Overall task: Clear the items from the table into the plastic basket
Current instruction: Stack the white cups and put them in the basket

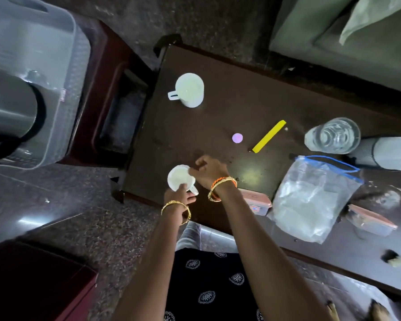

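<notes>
A small white cup point(177, 178) sits near the front left corner of the dark table point(195, 126). My left hand point(180, 194) grips it at the handle side, thumb on the rim. My right hand point(207, 171) pinches the rim from the right. A second white mug point(190, 89) stands at the far left of the table. A pale plastic basket point(56, 66) sits at the left on a dark red stool, with a steel kettle point(9, 112) inside it.
On the table lie a pink disc point(237, 138), a yellow strip point(269, 136), a glass tumbler point(333, 135), a zip bag point(310, 200), a small pink-lidded box point(257, 203) and another lidded box point(370, 222). A grey sofa point(333, 42) stands behind.
</notes>
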A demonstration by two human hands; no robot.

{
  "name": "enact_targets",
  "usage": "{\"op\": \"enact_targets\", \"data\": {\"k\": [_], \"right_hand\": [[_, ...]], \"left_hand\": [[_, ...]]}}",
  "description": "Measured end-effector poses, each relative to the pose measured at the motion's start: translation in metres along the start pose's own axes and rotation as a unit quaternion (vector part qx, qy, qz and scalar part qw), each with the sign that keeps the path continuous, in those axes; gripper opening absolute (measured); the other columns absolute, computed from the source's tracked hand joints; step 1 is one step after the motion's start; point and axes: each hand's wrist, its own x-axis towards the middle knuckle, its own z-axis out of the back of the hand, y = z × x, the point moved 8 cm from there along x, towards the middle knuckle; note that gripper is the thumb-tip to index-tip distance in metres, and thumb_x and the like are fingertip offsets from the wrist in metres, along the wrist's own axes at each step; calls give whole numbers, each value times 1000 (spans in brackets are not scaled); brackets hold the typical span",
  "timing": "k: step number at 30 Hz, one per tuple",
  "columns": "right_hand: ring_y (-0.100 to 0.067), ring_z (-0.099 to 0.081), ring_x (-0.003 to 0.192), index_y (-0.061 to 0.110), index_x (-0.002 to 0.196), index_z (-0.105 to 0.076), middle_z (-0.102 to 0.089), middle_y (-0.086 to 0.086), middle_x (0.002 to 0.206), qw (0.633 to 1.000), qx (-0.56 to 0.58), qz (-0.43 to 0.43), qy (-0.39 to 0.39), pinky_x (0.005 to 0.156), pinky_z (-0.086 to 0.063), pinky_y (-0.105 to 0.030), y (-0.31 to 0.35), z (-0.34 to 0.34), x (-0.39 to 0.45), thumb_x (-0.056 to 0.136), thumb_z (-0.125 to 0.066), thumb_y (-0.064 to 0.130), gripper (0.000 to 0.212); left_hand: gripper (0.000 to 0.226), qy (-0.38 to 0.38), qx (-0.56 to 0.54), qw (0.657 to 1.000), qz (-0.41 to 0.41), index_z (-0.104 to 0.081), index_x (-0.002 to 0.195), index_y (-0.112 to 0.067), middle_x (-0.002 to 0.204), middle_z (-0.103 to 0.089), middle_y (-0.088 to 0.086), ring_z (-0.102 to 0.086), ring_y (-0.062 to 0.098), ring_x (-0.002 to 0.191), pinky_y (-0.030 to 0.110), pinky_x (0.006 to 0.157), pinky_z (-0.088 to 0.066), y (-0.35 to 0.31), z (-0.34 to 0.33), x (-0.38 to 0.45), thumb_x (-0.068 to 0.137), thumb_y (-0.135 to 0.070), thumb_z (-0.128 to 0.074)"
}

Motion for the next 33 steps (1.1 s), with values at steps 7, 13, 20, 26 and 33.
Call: {"op": "enact_targets", "data": {"k": [7, 13, 20, 26, 33], "right_hand": [[-19, -60, 82, 27, 80, -61, -68, -3, 87, 999, 24, -33, -1, 75, -47, -27, -4, -25, 8, 76, -66, 19, 10], [-19, -64, 69, 21, 74, -66, -69, -3, 71, 985, 143, 4, -92, 74, -54, -38, 49, 30, 38, 78, -67, 24, 5], [-22, -69, 76, 13, 116, -47, -65, -8, 99, 945, 228, -89, -216, 80, -59, -42, 88, 61, 87, 78, -66, 45, 54], [-36, -69, 80, 5, 117, -47, -62, -18, 112, 925, 219, -83, -299, 69, -61, -47, 99, 45, 89, 87, -56, 22, 37], [-30, -69, 55, 3, 115, -52, -59, -21, 109, 915, 242, -48, -318, 39, -56, -29, 100, 43, 85, 86, -45, 3, 30]], "left_hand": [[33, -104, 146, 976, -126, -54, 112, 2, 102, -68, 26, -66, 37, 93, 44, 86, -53, -23, 36, 13, 87, -16, -44], [31, -135, 241, 925, -260, -55, 111, 2, 106, -65, 28, -60, 42, 100, 38, 76, -47, -101, 52, 0, 91, -17, -42], [35, -139, 208, 909, -332, -45, 124, -2, 102, -69, 23, -70, 34, 83, 41, 81, -55, -161, 65, 0, 98, -23, -33], [35, -145, 105, 930, -322, -49, 125, -4, 95, -67, 18, -59, 16, 61, 32, 75, -53, -176, 82, 10, 97, -23, -37], [27, -121, 12, 930, -347, -62, 108, -9, 81, -68, 10, -63, 11, 52, 40, 82, -57, -192, 106, 0, 92, -27, -49]]}}
